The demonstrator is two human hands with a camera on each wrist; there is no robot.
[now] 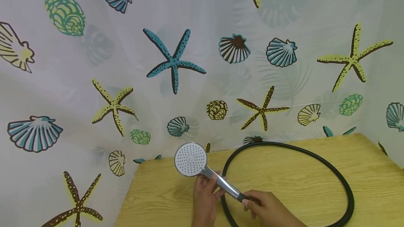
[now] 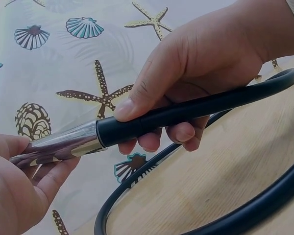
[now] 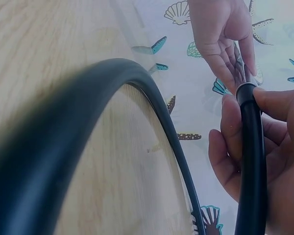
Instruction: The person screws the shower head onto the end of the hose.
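A chrome shower head (image 1: 190,159) with a round white spray face tilts up to the left above the table. My left hand (image 1: 205,199) grips its silver handle (image 1: 228,186) just below the head. At the handle's lower end my right hand (image 1: 268,206) pinches the black end of a hose (image 2: 137,125) between thumb and fingers. In the left wrist view the black end meets the chrome rim with no visible gap. The right wrist view shows the hose (image 3: 252,166) running down along my right palm. Whether the joint is tightened I cannot tell.
The black hose (image 1: 342,178) makes a wide loop over the wooden table (image 1: 164,192), reaching its back edge. Behind and at both sides hangs a white curtain (image 1: 202,2) printed with shells and starfish.
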